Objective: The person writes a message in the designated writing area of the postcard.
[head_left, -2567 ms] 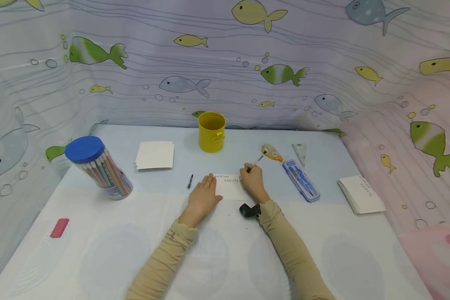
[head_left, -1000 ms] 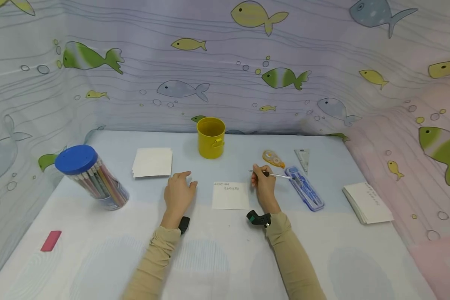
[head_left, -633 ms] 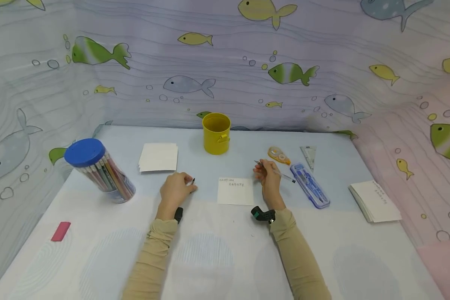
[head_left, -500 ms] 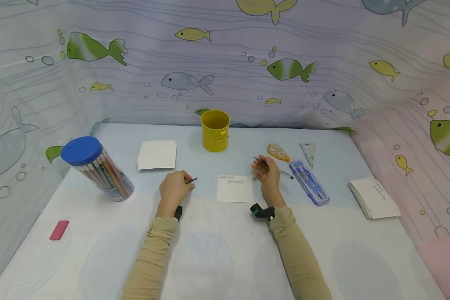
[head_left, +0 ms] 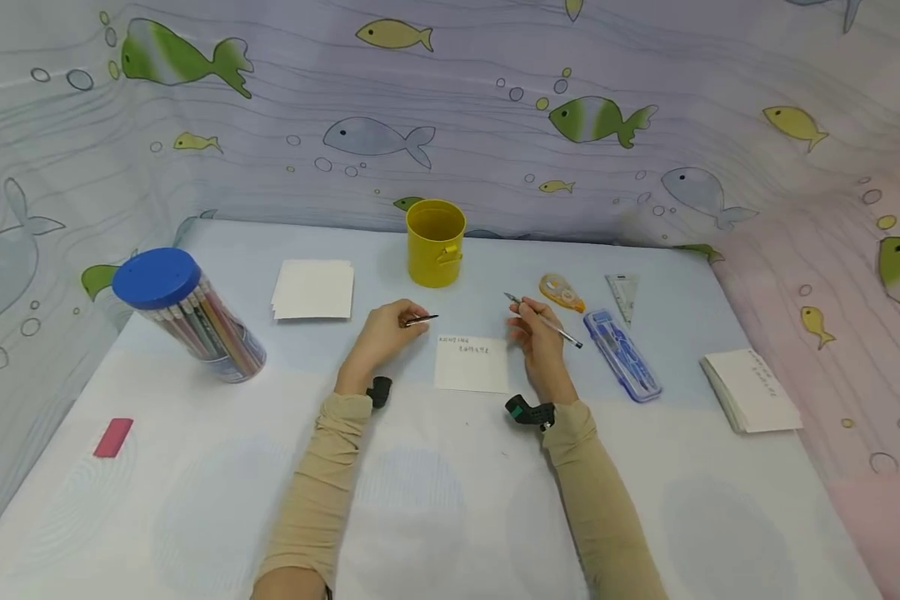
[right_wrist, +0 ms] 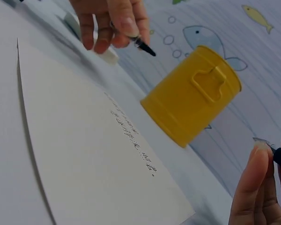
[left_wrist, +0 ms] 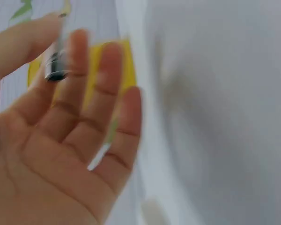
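In the head view my left hand [head_left: 378,337] pinches a dark pen cap [head_left: 422,319] between thumb and fingertips, above the table left of the paper. The left wrist view shows that cap [left_wrist: 56,68] with its open end facing the camera and the other fingers loosely spread. My right hand [head_left: 543,343] holds a pen [head_left: 570,337] with its uncapped tip pointing up and left, toward the cap. Between the hands lies a white sheet of paper [head_left: 471,373], with two short lines of handwriting near its top edge.
Behind the paper stands a yellow bucket [head_left: 435,262]. Left are blank sheets [head_left: 313,290], a blue-lidded pencil jar [head_left: 221,329] and a red block [head_left: 113,437]. Right are correction tape [head_left: 562,292], a triangular ruler [head_left: 622,296], a blue geometry case [head_left: 622,357] and written sheets [head_left: 750,392].
My right hand has stopped writing and lifted the pen off the paper. My left hand left the sheet, picked the cap up from the table and brought it rightward toward the pen.
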Action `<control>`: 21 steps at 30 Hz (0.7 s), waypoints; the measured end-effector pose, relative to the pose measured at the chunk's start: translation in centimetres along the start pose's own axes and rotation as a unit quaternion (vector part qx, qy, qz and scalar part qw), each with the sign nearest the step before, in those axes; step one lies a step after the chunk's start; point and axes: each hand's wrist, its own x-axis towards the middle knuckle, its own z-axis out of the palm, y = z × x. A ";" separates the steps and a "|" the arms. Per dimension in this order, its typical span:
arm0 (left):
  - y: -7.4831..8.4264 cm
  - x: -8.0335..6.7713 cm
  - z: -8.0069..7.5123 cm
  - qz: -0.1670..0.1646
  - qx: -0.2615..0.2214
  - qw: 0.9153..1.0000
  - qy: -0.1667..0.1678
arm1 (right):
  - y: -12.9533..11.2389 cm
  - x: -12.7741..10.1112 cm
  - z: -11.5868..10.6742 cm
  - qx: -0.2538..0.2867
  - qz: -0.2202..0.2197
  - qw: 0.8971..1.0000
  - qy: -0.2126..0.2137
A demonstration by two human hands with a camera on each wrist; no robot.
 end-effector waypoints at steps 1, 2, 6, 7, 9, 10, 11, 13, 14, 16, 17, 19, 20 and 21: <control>0.1 0.2 0.4 0.007 -0.019 1.000 -0.002 | -0.1 0.0 0.1 0.007 0.006 1.000 -0.003; 0.3 0.4 0.7 0.016 -0.034 0.999 -0.004 | -0.2 0.0 0.2 0.019 0.015 1.000 -0.009; 0.6 0.6 2.2 0.039 -0.069 0.997 0.005 | -0.1 -0.3 0.8 0.083 0.074 0.993 -0.045; 0.7 0.6 2.4 0.044 -0.075 0.996 0.010 | -0.2 -0.4 1.0 0.093 0.085 0.990 -0.056; 1.0 0.6 2.7 0.049 -0.084 0.995 0.018 | -0.3 -0.5 1.4 0.106 0.101 0.986 -0.079; 1.1 0.6 2.9 0.052 -0.087 0.995 0.022 | -0.3 -0.6 1.5 0.105 0.102 0.985 -0.088; 1.3 0.6 3.0 0.055 -0.092 0.994 0.025 | -0.3 -0.6 1.6 0.102 0.102 0.985 -0.097; 1.6 0.7 3.1 0.063 -0.098 0.993 0.032 | -0.2 -0.7 1.9 0.094 0.097 0.984 -0.115; 1.8 0.7 3.2 0.066 -0.099 0.992 0.034 | -0.2 -0.7 1.9 0.090 0.094 0.984 -0.120; 2.0 0.6 3.4 0.071 -0.102 0.992 0.036 | -0.1 -0.7 2.0 0.081 0.092 0.984 -0.126; 2.1 0.6 3.5 0.072 -0.105 0.991 0.035 | 0.0 -0.8 2.0 0.079 0.095 0.984 -0.126; 2.2 0.4 3.6 0.073 -0.106 0.991 0.034 | 0.1 -0.9 2.0 0.074 0.099 0.984 -0.125; 2.3 0.4 3.7 0.073 -0.106 0.991 0.034 | 0.2 -1.0 2.0 0.072 0.101 0.985 -0.122; 2.3 0.3 3.7 0.072 -0.107 0.991 0.036 | 0.2 -1.0 2.0 0.071 0.102 0.985 -0.123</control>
